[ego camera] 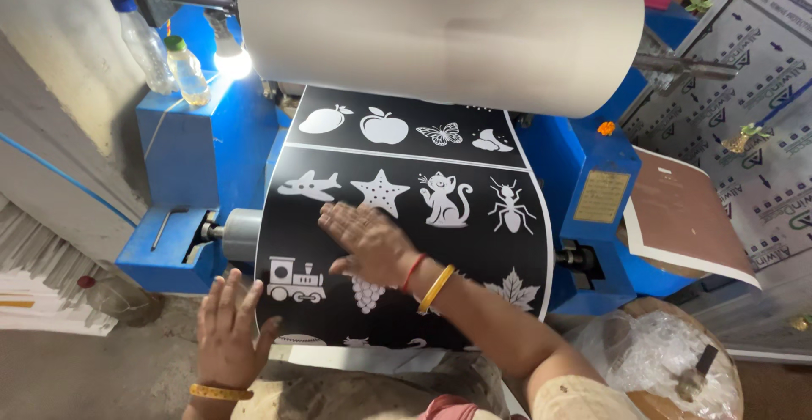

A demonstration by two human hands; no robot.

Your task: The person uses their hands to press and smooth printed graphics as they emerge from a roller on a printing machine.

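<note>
A black sheet [474, 242] printed with white silhouettes (fruit, butterfly, plane, star, cat, ant, train, grapes, leaf) curves down out of a blue roller machine [216, 145]. My right hand [368, 238] lies flat on the sheet's middle, fingers spread, between the star and the grapes. A red thread and a yellow bangle circle that wrist. My left hand [230, 327] is open, palm down, at the sheet's lower left edge just under the train picture, with a yellow bangle on the wrist. Neither hand holds anything.
A big white roll [440, 31] spans the machine's top above the sheet. Two plastic bottles [169, 56] stand beside a lit bulb [233, 63] at the left. A brown board [685, 217] lies to the right, with crumpled plastic and a small tool [694, 369] on a round surface below it.
</note>
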